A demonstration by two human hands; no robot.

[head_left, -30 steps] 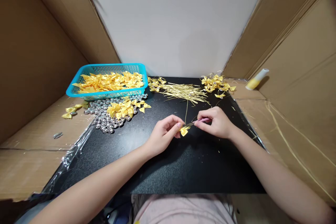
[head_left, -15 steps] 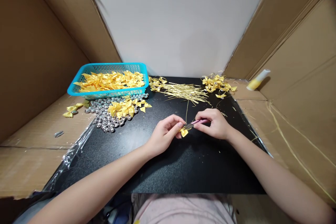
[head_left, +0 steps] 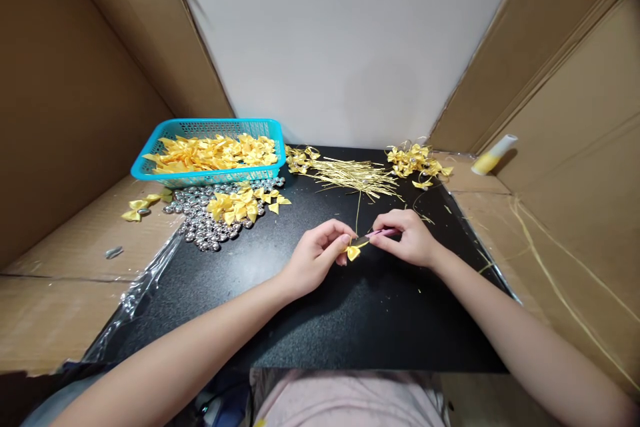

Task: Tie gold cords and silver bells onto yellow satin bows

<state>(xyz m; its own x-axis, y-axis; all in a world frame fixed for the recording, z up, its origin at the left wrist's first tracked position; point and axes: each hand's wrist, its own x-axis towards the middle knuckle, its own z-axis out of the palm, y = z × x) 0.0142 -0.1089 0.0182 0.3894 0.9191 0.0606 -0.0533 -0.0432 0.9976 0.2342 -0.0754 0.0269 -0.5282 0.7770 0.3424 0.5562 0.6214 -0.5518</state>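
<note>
My left hand (head_left: 315, 257) pinches a small yellow ribbon bow (head_left: 353, 252) over the black mat (head_left: 310, 320), fingers closed. My right hand (head_left: 407, 237) is closed round a thin pink tool (head_left: 379, 234), whose tip touches the bow. A thin gold cord (head_left: 357, 212) rises from the bow toward the pile of gold cords (head_left: 350, 175) farther back.
A turquoise basket (head_left: 210, 177) of yellow bows stands back left, with silver bells (head_left: 200, 223) and loose bows (head_left: 240, 203) in front of it. More bows with cords (head_left: 415, 161) lie back right. A glue tube (head_left: 493, 153) rests against the right cardboard wall. Cardboard walls enclose both sides.
Both hands have stayed almost in place on the bow; the pink tool's tip has edged a little closer to it. The view has shifted slightly.
</note>
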